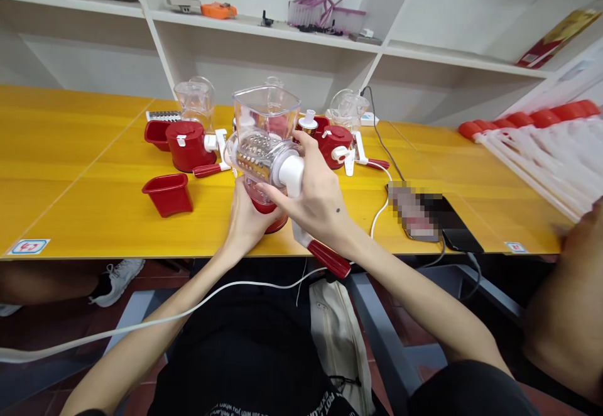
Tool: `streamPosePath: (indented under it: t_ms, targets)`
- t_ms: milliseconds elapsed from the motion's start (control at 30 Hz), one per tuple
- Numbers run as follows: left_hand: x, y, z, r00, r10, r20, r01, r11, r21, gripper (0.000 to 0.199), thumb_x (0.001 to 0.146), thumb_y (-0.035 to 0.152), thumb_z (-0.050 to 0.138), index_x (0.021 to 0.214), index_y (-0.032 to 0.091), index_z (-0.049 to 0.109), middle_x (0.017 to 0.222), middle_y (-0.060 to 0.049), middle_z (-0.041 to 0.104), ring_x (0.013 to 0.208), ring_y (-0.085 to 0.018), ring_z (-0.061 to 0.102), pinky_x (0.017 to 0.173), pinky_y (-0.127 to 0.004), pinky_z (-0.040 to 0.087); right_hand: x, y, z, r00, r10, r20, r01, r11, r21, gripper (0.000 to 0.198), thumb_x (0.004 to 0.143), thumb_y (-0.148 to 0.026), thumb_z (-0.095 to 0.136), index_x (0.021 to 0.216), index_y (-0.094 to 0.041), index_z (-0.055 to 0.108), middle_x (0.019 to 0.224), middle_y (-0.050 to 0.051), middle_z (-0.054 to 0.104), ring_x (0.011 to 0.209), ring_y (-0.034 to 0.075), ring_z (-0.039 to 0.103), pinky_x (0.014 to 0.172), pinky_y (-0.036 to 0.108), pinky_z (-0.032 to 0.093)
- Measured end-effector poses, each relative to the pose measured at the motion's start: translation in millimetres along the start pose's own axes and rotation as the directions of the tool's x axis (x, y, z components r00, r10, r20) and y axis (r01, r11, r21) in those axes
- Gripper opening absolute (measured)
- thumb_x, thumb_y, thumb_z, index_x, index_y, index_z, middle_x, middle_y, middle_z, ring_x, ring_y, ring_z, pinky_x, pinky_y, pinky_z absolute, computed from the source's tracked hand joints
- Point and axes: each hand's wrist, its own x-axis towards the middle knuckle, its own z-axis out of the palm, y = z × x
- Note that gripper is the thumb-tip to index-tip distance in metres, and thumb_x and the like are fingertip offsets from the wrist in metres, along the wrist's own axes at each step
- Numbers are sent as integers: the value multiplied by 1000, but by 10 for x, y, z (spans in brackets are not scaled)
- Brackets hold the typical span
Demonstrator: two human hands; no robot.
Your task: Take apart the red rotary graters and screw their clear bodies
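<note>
Gripping right hand (323, 196): closed around the white collar (291, 174) on the side of the clear grater (264, 114), thumb stretched beneath; the other fingers are partly out of sight.
Left hand (249, 220): curled around the grater's lower part, near its red base (277, 224); most fingers are hidden.
Grater's place: at the near edge of the table (94, 215), before the torso; whether it touches the wood is hard to tell.
Drum (257, 155): perforated metal, seen through clear plastic.
Crank handle (330, 259): red, reaching past the table edge.
Behind the grater: a metal-and-white part (308, 122), its surroundings partly covered.
Phone (414, 218): pixelated, unreadable.
Right edge: another person's bare limb (560, 315), blurred and cut off.
</note>
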Motion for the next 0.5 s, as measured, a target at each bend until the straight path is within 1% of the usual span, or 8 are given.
streamPosePath:
  t_ms: [67,133,233,300,367,433,500]
  targets:
    - [2,6,-18,1000,-27,15,27,1000,2,71,66,37,92,117,22,45,120,-11,65,115,-36,68,95,-52,58,44,40,-44,999,-13,35,12,1000,25,94,77,-58,69,152,-12,36,150,12,40,142,17,45,134,49,44]
    - [11,3,-37,999,-36,37,37,999,-18,74,66,38,92,120,22,45,125,-13,66,119,-36,67,99,-53,57,103,136,-131,996,-36,85,33,999,44,91,76,-58,70,150,-13,40,150,10,41,141,14,47,135,46,44]
    - [36,-19,-58,993,-22,119,31,997,-72,75,67,39,91,124,21,46,132,-15,65,125,-36,65,107,-53,54,223,337,-292,973,-121,198,106,991,87,93,72,-64,72,147,-16,44,149,8,43,140,12,49,132,42,47]
    - [53,-42,-65,985,-15,173,32,995,-93,75,67,41,90,126,20,47,132,-16,66,126,-36,65,109,-53,53,307,466,-393,952,-186,241,158,978,134,96,70,-69,72,147,-17,45,149,8,44,138,10,50,130,38,50]
    - [65,-68,-72,981,-7,196,28,994,-104,81,67,44,90,129,19,47,134,-16,65,127,-36,64,111,-53,51,367,560,-479,945,-228,234,192,967,164,97,69,-69,72,146,-16,45,148,8,45,135,7,52,131,34,49]
    - [76,-97,-81,978,12,210,14,992,-122,87,67,48,90,135,18,45,139,-17,63,132,-35,61,115,-52,48,382,604,-548,953,-230,197,197,965,173,98,67,-67,75,145,-15,47,149,8,44,135,5,52,133,32,47]
    - [100,-130,-87,973,32,228,1,990,-144,92,67,50,91,139,19,44,143,-17,60,136,-35,58,119,-52,44,343,601,-599,968,-214,134,187,964,190,96,67,-66,76,144,-16,48,150,7,43,135,4,53,131,27,49]
